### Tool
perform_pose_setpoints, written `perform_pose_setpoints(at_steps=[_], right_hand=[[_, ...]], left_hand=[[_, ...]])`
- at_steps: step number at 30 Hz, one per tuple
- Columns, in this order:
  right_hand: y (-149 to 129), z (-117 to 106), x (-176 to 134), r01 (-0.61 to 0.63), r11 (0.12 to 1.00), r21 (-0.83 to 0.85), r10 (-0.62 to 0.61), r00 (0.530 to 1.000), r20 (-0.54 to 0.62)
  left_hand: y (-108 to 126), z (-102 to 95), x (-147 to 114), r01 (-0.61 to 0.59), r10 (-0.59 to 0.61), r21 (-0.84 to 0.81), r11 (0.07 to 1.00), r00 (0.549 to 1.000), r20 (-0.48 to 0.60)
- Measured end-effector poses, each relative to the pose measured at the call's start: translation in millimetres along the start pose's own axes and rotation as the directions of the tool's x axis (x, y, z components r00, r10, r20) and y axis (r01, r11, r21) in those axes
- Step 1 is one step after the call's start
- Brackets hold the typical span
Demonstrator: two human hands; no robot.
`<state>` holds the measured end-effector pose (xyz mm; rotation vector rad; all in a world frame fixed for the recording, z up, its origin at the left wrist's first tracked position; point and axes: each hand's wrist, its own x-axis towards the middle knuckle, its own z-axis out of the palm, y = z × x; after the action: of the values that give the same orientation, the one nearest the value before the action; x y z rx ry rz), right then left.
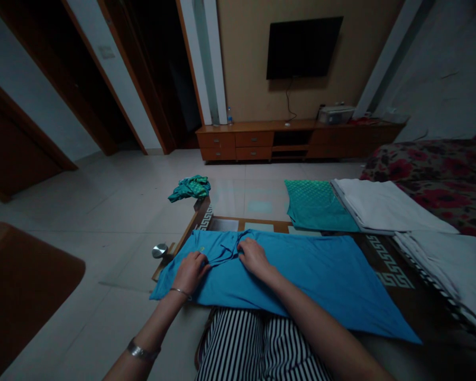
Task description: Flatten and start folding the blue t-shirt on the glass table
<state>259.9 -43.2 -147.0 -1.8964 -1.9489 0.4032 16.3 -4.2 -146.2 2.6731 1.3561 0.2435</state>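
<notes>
A blue T-shirt [309,264] lies spread lengthwise over a low coffee table, its front edge hanging near my knees. Creases and a raised fold of cloth run between my two hands, around what looks like the neckline. My left hand [189,272] is closed on the cloth left of this fold, with the thumb and fingers pinching it. On the far side of the fold, my right hand [254,256] has its fingers curled on the fabric, gripping it. A small yellowish mark shows beside my left fingers.
Folded white clothes [396,203] and a green patterned garment [319,203] lie at the right. A crumpled green garment [190,188] rests on the table's far left corner. A brown stool-like seat [27,296] stands left; a TV cabinet [257,140] stands beyond.
</notes>
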Motion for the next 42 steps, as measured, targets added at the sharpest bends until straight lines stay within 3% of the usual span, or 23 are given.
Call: perform_pose_setpoints(at_steps=[6, 10, 15, 21, 25, 33, 42], right_hand=[[-23, 12, 4, -0.074, 0.997, 0.008, 0.075, 0.99, -0.12], [-10, 12, 6, -0.054, 0.997, 0.058, 0.06, 0.992, -0.112], [10, 0, -1, -0.124, 0.991, 0.054, 0.13, 0.983, -0.132], [-28, 5, 8, 0.04, 0.999, -0.028, -0.044, 0.985, -0.164], [-43, 16, 22, -0.026, 0.994, -0.104, 0.017, 0.997, -0.08], [2, 10, 12, -0.027, 0.99, 0.141, 0.061, 0.969, -0.241], [12, 18, 2, -0.015, 0.994, 0.107, 0.04, 0.971, -0.234]], left_hand=[[-3, 9.6, 2, -0.012, 0.012, -0.001, 1.0, 0.999, -0.034], [-5, 11.3, 1, -0.013, 0.013, -0.001, 1.0, 0.999, -0.043], [-3, 11.1, -1, 0.0, -0.001, -0.012, 1.0, 0.999, -0.044], [0, 17.6, -3, 0.033, -0.038, -0.041, 0.999, 0.992, -0.117], [-2, 20.5, -3, 0.044, -0.058, -0.099, 0.994, 0.987, -0.147], [-7, 19.7, 1, 0.057, -0.084, -0.157, 0.986, 0.982, -0.167], [-8, 11.0, 9, 0.098, -0.102, -0.066, 0.993, 0.993, -0.06]])
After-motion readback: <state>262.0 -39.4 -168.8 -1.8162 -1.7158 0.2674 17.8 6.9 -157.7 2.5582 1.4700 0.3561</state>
